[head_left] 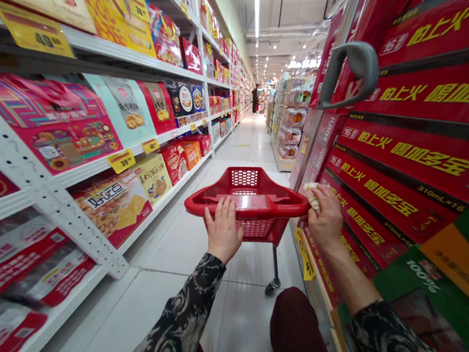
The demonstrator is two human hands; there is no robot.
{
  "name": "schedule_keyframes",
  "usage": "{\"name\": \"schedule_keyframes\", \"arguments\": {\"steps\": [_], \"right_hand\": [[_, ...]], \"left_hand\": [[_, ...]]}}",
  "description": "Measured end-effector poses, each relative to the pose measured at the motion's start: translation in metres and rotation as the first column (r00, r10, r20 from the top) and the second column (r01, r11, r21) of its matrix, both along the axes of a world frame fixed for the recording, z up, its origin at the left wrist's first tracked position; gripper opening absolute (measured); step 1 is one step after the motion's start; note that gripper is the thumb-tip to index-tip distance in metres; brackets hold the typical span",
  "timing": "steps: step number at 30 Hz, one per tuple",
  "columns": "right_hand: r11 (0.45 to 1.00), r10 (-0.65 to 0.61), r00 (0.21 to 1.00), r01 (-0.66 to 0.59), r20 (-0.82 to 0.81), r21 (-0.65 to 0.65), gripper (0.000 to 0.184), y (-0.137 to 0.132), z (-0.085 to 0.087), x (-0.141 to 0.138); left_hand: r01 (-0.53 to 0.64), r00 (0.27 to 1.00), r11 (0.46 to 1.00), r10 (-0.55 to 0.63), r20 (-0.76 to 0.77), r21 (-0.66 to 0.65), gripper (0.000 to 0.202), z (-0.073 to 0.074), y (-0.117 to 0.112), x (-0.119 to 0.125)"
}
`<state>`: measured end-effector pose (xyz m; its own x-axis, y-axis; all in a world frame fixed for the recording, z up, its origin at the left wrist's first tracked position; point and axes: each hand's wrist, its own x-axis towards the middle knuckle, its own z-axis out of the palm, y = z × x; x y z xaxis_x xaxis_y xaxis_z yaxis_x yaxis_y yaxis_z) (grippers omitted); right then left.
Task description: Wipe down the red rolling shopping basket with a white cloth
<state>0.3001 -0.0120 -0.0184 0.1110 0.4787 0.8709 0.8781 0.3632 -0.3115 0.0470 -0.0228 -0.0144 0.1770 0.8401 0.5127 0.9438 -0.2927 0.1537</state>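
Note:
My left hand (223,229) rests on the left part of the red handle (258,213) of a red plastic shopping cart (243,179), its fingers curled over the bar. My right hand (325,217) grips the handle's right end and pinches a crumpled pale tissue or wrapper (312,197) against it. The cart's mesh basket stands ahead of my hands, on a dark metal post with a small caster (272,286). Patterned black sleeves cover both forearms, and my dark red trousers show below.
White metal shelves (49,188) of boxed gift packs with yellow price tags line the left. Stacked red cartons (406,148) with yellow lettering and a grey curved handle (351,73) stand close on the right. A person (255,99) stands far down the tiled aisle.

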Motion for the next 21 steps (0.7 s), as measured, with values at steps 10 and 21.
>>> {"name": "schedule_keyframes", "arguments": {"steps": [10,21], "right_hand": [[0.964,0.235,0.966,-0.218,0.104,-0.151,0.051,-0.012,-0.003,-0.054],[0.974,0.181,0.976,-0.161,0.123,-0.159,0.047,-0.007,-0.007,-0.033]], "left_hand": [[-0.009,1.0,1.0,0.009,-0.025,-0.005,0.062,0.001,-0.002,0.001],[-0.054,0.997,0.998,0.056,0.061,-0.031,0.06,0.008,0.005,-0.017]]}}
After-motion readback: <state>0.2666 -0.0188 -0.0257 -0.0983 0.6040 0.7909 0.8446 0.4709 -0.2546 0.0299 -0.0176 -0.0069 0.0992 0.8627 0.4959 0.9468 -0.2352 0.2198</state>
